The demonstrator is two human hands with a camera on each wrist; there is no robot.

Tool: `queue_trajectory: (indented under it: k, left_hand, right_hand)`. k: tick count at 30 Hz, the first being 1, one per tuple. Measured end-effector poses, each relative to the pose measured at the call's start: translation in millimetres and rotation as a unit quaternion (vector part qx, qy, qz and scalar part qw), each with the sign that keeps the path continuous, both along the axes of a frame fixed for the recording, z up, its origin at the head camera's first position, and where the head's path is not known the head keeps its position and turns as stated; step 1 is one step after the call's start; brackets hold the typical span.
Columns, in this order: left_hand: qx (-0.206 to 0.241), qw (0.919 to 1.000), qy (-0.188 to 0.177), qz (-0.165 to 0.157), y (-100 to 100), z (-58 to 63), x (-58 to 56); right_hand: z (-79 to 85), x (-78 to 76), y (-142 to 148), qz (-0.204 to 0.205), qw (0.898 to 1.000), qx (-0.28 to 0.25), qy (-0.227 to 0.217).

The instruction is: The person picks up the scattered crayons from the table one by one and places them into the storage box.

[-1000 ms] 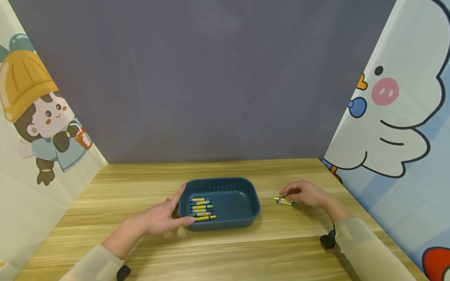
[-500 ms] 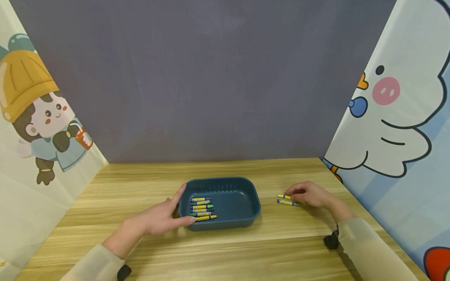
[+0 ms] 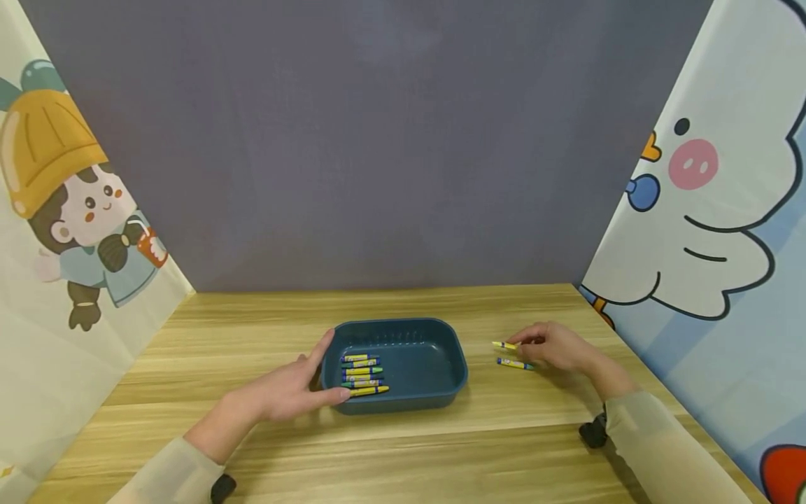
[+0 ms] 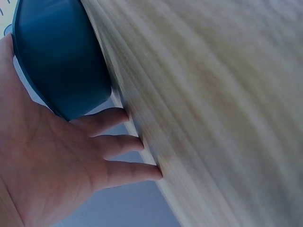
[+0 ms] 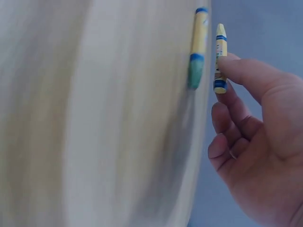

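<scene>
My right hand (image 3: pixel 552 346) pinches a pale yellow crayon (image 3: pixel 504 345) between thumb and fingertips. In the right wrist view this crayon (image 5: pixel 221 47) points its tip upward, with the other fingers curled below. A green-tipped crayon (image 3: pixel 513 364) lies on the table just in front of the hand. My left hand (image 3: pixel 288 389) rests against the left end of a dark blue bin (image 3: pixel 403 404), thumb at the near corner and index finger at the far one. In the left wrist view, its other fingers (image 4: pixel 135 171) are straight, tips down at the table. Inside the bin, several crayons (image 3: pixel 362 373) lie in a row.
The wood-grain table (image 3: pixel 403 462) ends at a grey backdrop (image 3: pixel 390 154). Printed cartoon panels stand on both sides, with a white character (image 3: pixel 724 259) on the right and a child in a yellow hat (image 3: pixel 88 203) on the left.
The right hand has taken hold of the yellow crayon and moved it away from the green-tipped one, which stays on the table. The left hand and bin have not moved.
</scene>
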State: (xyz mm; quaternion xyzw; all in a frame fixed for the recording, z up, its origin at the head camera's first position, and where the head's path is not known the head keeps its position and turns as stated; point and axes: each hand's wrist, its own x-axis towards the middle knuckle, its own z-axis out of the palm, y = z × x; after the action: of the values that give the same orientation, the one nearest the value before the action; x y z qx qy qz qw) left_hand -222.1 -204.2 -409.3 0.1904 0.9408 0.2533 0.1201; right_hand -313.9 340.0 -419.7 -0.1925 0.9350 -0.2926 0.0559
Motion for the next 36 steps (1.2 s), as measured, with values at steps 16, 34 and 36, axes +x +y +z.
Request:
queue_trajectory:
  k: [16, 34, 36]
  left_hand:
    - [-0.005, 1.0, -0.007, 0.003, 1.3, 2.8, 1.8]
    - [-0.005, 0.9998, -0.013, 0.011, 1.2, 3.2, 2.7]
    - [-0.003, 0.9998, -0.012, 0.013, 1.1, 2.8, 2.5]
  right_hand:
    - [40.8, 5.9, -81.1, 0.057, 0.996, -0.037, 0.059]
    - [34.9, -0.1, -190.8, 0.144, 0.988, -0.06, 0.012]
    - [32.1, 0.4, -198.7, 0.148, 0.988, -0.049, 0.018]
